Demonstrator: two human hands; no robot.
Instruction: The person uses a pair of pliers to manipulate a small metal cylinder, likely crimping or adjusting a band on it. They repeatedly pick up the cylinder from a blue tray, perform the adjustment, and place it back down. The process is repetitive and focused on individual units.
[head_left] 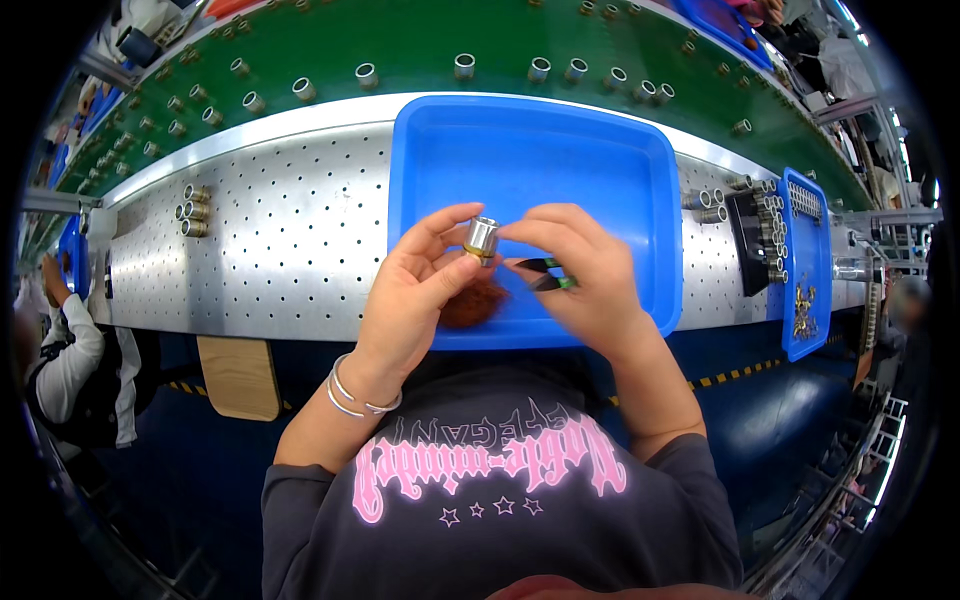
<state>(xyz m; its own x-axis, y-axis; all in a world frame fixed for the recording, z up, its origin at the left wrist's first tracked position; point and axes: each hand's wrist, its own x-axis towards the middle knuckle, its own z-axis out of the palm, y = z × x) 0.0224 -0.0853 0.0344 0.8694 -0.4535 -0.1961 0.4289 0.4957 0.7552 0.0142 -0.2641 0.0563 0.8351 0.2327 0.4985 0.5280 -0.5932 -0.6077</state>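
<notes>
1. A small silver metal cylinder [482, 237] with a brass-coloured lower end is held above the near part of a blue plastic tray [640, 180], roughly at the middle of the view.
2. The left hand [410, 295] pinches the cylinder between thumb and fingers, closed on its side and lower end.
3. The right hand [585, 275] meets it from the other side, fingertips touching the cylinder's top, while the same hand grips a dark tool with a green tip [548, 274]; its exact kind is too blurred to tell.
4. The cylinder looks rigid, smooth and probably slippery, light enough for a fingertip pinch; the round side wall seems the safest place to hold.
5. A reddish-brown clump [472, 303] lies in the tray beneath the hands.
6. The tray rests on a perforated metal bench [280, 240]; more small metal cylinders [193, 210] lie to the left.
7. Beyond is a green conveyor surface [420, 40] dotted with similar parts.
</notes>
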